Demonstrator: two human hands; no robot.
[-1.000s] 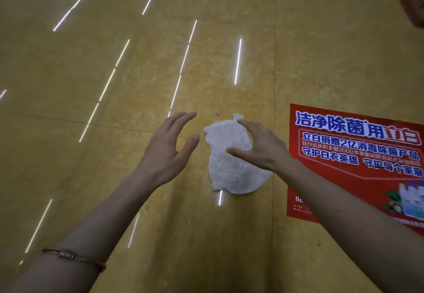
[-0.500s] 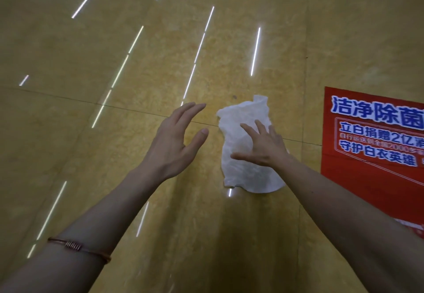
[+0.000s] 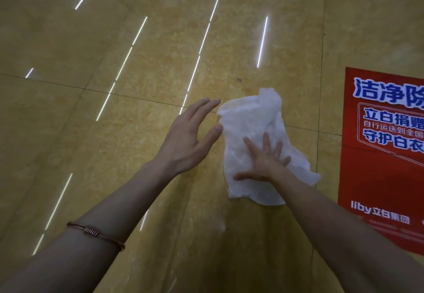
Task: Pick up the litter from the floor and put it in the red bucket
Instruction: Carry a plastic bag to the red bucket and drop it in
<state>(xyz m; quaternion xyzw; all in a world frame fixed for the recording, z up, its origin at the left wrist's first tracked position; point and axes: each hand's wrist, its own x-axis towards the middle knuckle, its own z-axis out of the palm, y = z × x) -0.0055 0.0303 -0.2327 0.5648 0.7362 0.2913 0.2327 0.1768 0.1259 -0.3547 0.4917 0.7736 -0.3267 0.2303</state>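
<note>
Glossy yellow-ochre floor tiles [image 3: 137, 178] with thin dark joints mirror long white streaks of light [image 3: 202, 47]. A red printed poster [image 3: 378, 178] lies flat at right.

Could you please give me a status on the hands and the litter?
Right hand open, spread over the white litter. Left hand open beside it. Litter on floor, ungripped. Nothing blocking.

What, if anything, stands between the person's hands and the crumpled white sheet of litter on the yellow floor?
Nothing visible does. The right hand lies spread on the crumpled white sheet of litter; the left hand is open beside its left edge. The red bucket is out of view, so that path cannot be judged.
</note>
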